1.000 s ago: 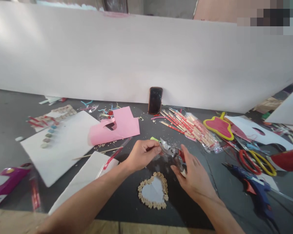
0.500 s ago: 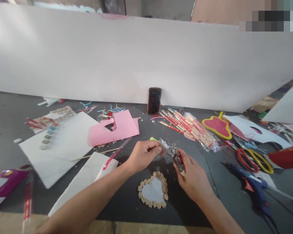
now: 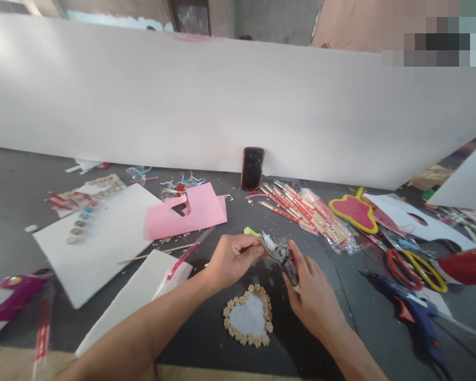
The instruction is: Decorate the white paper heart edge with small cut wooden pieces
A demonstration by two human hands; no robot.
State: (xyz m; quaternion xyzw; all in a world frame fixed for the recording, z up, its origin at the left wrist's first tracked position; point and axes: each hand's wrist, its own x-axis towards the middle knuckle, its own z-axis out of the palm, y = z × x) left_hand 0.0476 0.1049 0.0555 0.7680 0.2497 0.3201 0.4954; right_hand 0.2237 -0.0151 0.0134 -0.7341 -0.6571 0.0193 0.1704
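Observation:
My right hand (image 3: 313,288) is wrapped round the handles of a pair of pruning shears (image 3: 280,253), whose jaws point up and left. At the jaws, my left hand (image 3: 236,259) pinches thumb and fingers together; whatever is between them is too small to make out. A lime-green piece (image 3: 253,231) lies just beyond the left fingertips. Below both hands rests a white paper heart (image 3: 248,316), edged with small tan wooden bits (image 3: 268,306). Pale crumbs are scattered on the dark table around the shears.
A phone (image 3: 253,168) leans on the white board (image 3: 182,100). Wrapped chopsticks (image 3: 297,209), scissors (image 3: 424,270) and a blue glue gun (image 3: 414,312) lie to the right. On the left are cut pink paper (image 3: 200,209), white sheets (image 3: 103,238) and a purple tool (image 3: 14,304).
The view has tilted up slightly, so most things sit a little lower. Both hands stay together at the shears, with only slight shifts.

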